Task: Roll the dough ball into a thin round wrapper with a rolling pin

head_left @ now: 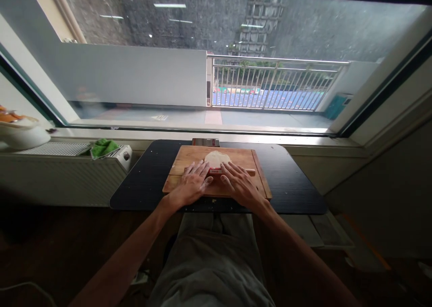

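A flattened round of pale dough (218,157) lies on a wooden cutting board (189,154). Across the board, at the dough's near edge, runs a wooden rolling pin (250,172) with a red label at its middle. My left hand (195,179) rests palm down over the pin's left part, fingers stretched forward. On its right part lies my right hand (238,179), also flat with fingers extended, and the pin's end shows past it. Both hands look dusted with flour. My palms hide much of the pin.
The board stands on a black table (290,181) with scattered crumbs. Behind it, a small box-like item (205,142) sits at the table's far edge. A green cloth (103,148) lies on the radiator (67,174) at left, near a white bowl (23,133). A large window rises beyond.
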Demonstrator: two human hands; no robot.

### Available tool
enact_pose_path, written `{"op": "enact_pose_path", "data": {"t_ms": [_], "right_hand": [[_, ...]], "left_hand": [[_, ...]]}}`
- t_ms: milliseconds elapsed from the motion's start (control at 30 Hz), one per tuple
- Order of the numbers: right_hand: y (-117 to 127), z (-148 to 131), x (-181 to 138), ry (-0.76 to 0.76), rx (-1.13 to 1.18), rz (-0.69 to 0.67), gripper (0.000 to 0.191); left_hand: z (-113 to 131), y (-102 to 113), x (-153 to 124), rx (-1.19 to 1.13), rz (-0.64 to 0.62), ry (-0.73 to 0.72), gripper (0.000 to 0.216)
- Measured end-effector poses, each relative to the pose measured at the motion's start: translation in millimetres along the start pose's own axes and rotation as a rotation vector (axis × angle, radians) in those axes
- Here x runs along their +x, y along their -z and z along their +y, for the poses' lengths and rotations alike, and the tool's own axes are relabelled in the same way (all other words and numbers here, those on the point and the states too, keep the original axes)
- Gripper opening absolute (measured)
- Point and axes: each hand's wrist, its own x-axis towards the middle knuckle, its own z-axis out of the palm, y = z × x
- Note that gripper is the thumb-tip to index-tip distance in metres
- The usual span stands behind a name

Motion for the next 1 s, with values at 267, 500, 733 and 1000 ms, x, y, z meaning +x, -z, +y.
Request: {"op": "enact_pose_path", "data": {"t_ms": [267, 500, 733, 1000], "right_hand": [[-1.8, 1.4, -5.2, 0.044, 0.002, -0.004, 0.062], [-13.4, 32.5, 36.2, -0.026, -0.096, -0.039, 0.06], [-25.2, 59.3, 89.2, -0.226, -0.185, -0.063, 0.062], [-11.0, 81.1, 137.4, -0.325, -0.099, -0.197, 0.068]], "left_hand": [[3.2, 6.6, -7.1, 0.004, -0.038, -0.023, 0.074], [-15.0, 7.1, 50.5, 0.04, -0.071, 0.014, 0.076], [-28.8, 8.2, 115.6, 0.066, -0.071, 0.118, 0.077], [-48.3, 2.9, 170.0, 0.049, -0.102, 0.158, 0.077]]}}
